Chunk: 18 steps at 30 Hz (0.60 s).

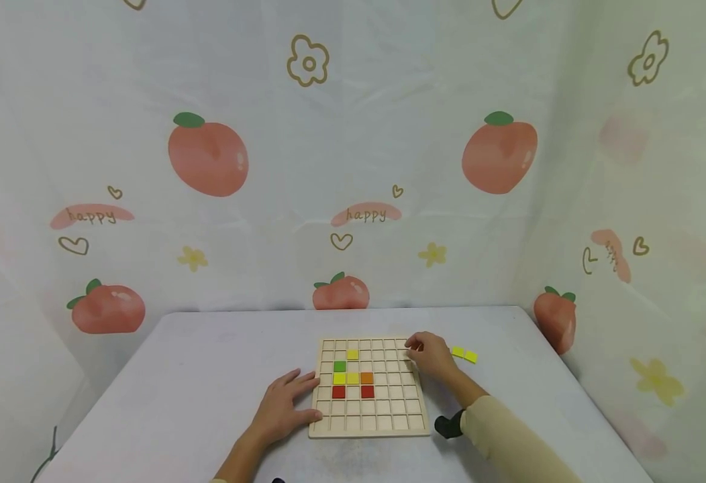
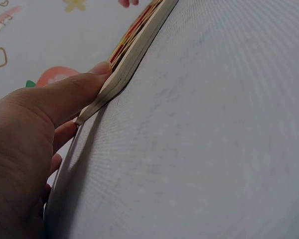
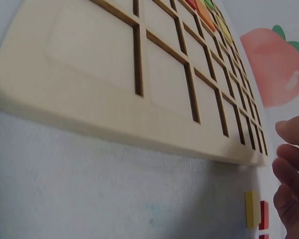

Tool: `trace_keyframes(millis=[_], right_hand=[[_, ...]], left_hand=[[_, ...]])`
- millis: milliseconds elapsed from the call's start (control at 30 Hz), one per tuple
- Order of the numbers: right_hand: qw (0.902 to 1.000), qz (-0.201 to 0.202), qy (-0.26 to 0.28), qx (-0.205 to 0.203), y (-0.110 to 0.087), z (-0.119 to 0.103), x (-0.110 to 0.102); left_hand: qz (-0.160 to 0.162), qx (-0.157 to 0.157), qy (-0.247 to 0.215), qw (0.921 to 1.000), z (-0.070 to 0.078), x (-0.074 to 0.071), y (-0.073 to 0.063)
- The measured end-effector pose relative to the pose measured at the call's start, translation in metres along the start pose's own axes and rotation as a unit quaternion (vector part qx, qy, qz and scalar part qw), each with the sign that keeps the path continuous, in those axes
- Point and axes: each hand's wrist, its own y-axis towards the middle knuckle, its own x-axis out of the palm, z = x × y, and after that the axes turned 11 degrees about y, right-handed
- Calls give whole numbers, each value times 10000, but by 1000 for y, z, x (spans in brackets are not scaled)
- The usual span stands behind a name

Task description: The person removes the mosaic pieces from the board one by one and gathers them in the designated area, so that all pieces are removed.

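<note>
A square wooden grid board (image 1: 379, 423) lies on the table. Its cells hold a green tile (image 1: 339, 366), an orange tile (image 1: 366, 378), two red tiles (image 1: 338, 392) and several yellow tiles (image 1: 352, 354). My left hand (image 1: 282, 407) rests at the board's left edge, fingers extended; in the left wrist view its thumb (image 2: 72, 94) touches the rim. Over the far right edge of the board hovers my right hand (image 1: 433, 354), its fingers loosely bent. The right wrist view catches only part of that hand (image 3: 293, 172), with no tile visible between thumb and fingers.
Two yellow tiles (image 1: 470, 357) lie on the white table (image 1: 208, 376) right of my right hand. The right wrist view also shows red tiles (image 3: 264, 214) beside a yellow one. A patterned curtain (image 1: 353, 134) stands behind and at both sides.
</note>
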Motion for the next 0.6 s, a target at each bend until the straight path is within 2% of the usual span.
trace_keyframes(millis=[200, 467, 600], right_hand=[[9993, -259, 221, 138, 2, -7, 9], [9968, -607, 372, -373, -3, -18, 24], [9952, -863, 304, -357, -4, -22, 35]], left_hand=[[8, 2, -6, 10000, -1, -1, 0], [30, 41, -25, 10000, -1, -2, 0], [0, -2, -23, 10000, -1, -1, 0]])
